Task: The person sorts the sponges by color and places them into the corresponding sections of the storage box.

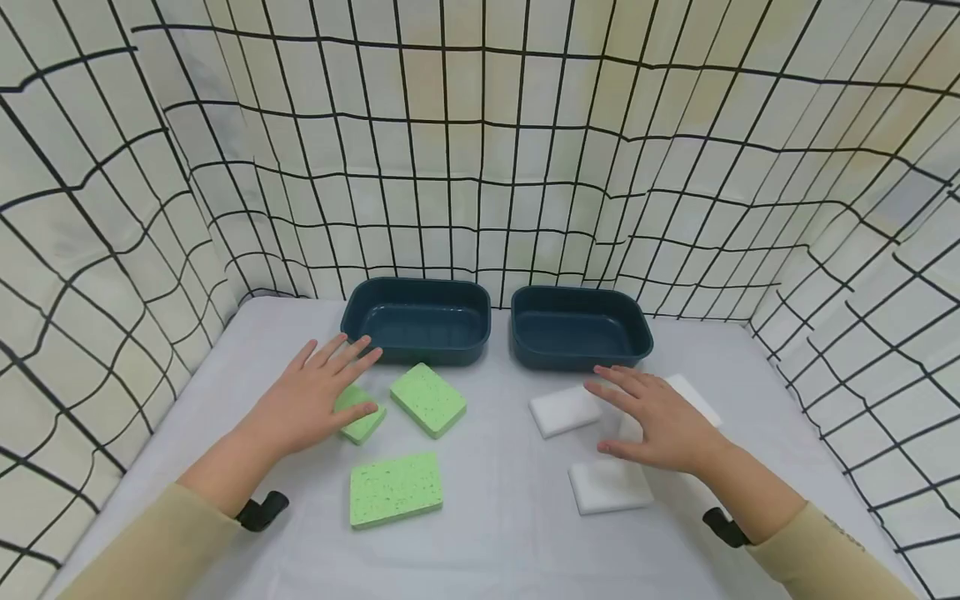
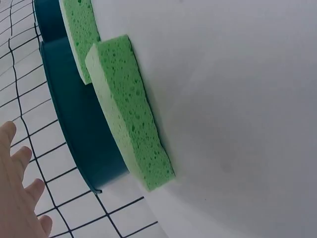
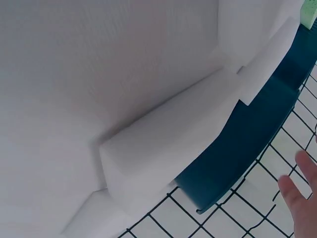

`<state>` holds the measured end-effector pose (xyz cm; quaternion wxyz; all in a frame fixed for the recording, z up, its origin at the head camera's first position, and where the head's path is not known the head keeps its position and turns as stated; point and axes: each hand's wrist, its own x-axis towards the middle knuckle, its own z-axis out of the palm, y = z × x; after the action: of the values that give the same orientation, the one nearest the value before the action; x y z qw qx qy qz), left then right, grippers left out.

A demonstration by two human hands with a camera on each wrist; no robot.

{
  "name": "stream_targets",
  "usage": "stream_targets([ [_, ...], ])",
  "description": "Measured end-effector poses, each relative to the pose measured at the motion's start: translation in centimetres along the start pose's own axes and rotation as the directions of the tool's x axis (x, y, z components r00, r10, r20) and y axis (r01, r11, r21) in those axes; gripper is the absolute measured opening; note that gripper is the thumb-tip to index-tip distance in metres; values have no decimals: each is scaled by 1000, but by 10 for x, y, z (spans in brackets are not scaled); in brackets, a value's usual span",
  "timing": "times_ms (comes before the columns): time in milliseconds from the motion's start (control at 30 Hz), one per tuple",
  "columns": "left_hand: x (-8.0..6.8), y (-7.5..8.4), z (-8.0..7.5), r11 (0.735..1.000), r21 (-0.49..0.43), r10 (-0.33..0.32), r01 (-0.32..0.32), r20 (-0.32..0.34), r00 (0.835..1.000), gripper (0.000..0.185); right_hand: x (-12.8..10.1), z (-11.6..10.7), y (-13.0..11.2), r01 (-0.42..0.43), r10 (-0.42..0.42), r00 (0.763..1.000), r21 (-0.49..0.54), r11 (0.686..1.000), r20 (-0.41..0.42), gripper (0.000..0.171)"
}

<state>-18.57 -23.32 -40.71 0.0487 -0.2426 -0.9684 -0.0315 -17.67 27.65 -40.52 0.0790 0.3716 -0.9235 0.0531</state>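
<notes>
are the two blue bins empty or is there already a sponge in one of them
Both empty. The left bin and right bin show bare dark floors in the head view; the green sponges and white sponges all lie on the table.

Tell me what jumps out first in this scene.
Two dark blue bins sit empty, side by side at the back of the table. Three green sponges lie by the open left hand; white sponges lie around the open right hand.

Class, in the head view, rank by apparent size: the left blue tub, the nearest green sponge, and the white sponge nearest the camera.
1. Left blue tub, clearly largest.
2. Nearest green sponge.
3. Nearest white sponge, only slightly smaller than the green one; the gap is narrow.
</notes>
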Motion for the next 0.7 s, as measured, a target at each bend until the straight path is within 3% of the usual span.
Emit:
stream_targets([
  [300,13,-23,-10,996,-5,-87,88,56,995,88,-11,3,-5,-99,72,986,183,978,149,76],
  [567,31,-41,-12,987,-38,-155,158,82,985,92,-23,6,-11,-244,155,934,256,935,323,63],
  [700,38,-49,-10,980,-60,-185,191,96,978,92,-33,8,-11,-283,180,917,262,922,357,63],
])
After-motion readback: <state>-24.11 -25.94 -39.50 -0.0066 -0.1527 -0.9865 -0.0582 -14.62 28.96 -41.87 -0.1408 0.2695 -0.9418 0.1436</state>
